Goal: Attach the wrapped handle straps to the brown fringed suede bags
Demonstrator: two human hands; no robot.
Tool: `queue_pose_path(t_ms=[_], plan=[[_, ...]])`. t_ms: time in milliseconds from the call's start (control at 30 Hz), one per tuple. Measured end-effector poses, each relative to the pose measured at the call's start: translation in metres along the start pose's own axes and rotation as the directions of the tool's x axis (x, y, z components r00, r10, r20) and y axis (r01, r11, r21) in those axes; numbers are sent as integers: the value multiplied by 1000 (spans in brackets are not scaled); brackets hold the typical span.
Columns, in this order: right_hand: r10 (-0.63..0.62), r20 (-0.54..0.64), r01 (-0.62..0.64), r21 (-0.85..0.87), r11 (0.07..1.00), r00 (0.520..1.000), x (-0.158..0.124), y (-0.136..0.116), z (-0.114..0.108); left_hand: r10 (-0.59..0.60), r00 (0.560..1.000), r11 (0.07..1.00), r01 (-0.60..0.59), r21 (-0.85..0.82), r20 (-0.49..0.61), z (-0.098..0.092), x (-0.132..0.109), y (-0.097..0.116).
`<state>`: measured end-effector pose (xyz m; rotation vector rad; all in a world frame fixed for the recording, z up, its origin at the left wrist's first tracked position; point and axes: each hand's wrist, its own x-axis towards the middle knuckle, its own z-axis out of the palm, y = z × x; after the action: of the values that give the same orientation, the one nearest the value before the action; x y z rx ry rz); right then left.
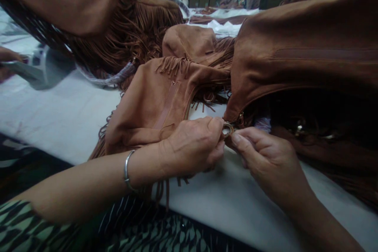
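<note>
1. My left hand [196,145] and right hand [267,157] both pinch the metal ring [232,128], at its left and right edges.
2. The ring sits directly between my fingertips, neither hand nearer, its hole facing me.
3. Just beyond it lies the large brown bag's [265,33] lower corner.

A bag [150,102] lies on the table [85,114], left of the ring [231,128].
</note>
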<state>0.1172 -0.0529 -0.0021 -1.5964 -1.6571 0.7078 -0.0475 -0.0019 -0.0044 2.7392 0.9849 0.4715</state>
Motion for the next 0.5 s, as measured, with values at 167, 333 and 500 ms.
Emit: queue_pose_path(t_ms=[167, 333, 500], plan=[[2, 122, -10, 63, 998, 993, 10, 1, -4, 31, 999, 992, -28, -125, 23, 3, -1, -4], [-86, 253, 154, -264, 952, 964, 20, -3, -13, 2, 1000, 979, 1, -202, 15, 4, -3, -6], [-98, 532, 427, -544, 722, 841, 39, -25, -28, 100, 995, 994, -99, -48, 16, 0, -5, -4]])
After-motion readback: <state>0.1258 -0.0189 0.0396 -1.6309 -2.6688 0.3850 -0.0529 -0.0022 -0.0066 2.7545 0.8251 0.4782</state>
